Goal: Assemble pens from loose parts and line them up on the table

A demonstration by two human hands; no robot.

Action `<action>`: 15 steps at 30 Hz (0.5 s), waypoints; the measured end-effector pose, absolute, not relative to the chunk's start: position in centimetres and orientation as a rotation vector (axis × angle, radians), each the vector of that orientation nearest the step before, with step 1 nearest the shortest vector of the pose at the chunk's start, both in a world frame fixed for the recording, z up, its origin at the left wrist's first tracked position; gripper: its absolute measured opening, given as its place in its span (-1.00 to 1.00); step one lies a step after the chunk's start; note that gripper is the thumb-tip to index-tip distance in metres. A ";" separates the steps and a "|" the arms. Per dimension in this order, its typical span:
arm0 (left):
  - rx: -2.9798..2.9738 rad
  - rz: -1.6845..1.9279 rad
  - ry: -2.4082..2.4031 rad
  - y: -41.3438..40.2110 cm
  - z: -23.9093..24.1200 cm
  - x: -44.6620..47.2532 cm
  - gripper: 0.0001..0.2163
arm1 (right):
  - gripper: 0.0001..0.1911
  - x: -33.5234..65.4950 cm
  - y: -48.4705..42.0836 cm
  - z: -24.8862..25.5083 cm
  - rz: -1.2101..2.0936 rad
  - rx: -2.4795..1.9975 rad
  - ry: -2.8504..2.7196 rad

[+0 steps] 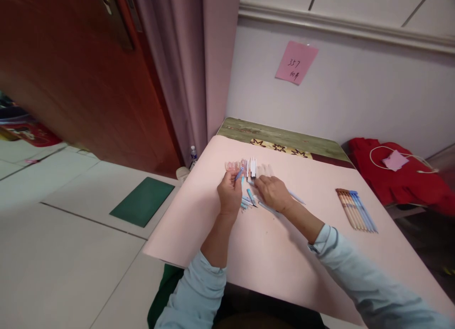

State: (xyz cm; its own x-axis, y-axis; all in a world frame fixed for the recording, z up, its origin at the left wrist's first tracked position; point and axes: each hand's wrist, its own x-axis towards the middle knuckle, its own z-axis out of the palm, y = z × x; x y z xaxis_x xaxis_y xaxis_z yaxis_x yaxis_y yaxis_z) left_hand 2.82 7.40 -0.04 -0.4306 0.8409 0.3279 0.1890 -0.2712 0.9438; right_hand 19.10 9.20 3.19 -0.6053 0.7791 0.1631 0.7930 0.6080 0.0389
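My left hand (230,195) is closed in a pinch around a small blue pen part (239,173), held just above the paper-covered table. To its right, my right hand (274,192) has its fingers curled down at the loose parts. Whatever its fingertips grip is hidden. Between and below the hands lie several light-blue pen pieces (250,196), some with dark tips. Beyond the hands sit a bunch of white sticks (253,168) with dark ends and a row of clear pinkish pieces (232,166). A slim blue piece (297,197) lies right of my right hand.
Several brown-topped pens (347,208) and blue pens (364,213) lie in a neat row at the table's right. Beyond the right edge is a red cloth (369,170) with a white cable. A wall stands behind; a bottle (193,153) is at the far left corner.
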 end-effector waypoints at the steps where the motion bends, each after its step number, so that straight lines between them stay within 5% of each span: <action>1: 1.305 1.743 1.484 7.4 -0.1 2.8 -0.89 | -0.80 19.3 9.0 3.2 -0.057 -1.372 -2.549; 7: 1.628 1.638 1.492 7.2 -0.8 3.3 -0.84 | -0.71 20.0 6.7 1.2 0.733 -1.264 -1.529; 15: 2.012 1.565 1.450 6.8 -0.3 4.2 -0.86 | -0.72 20.6 6.4 0.9 1.019 -1.063 -1.045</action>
State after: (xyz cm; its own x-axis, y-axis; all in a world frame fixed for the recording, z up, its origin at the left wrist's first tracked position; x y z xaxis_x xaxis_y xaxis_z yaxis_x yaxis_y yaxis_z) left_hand 4.18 6.85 -0.35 -0.0473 0.7818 0.6217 0.5601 -0.4945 0.6646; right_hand 20.62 6.42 0.87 0.1947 0.9688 0.1536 -0.1286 0.1805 -0.9751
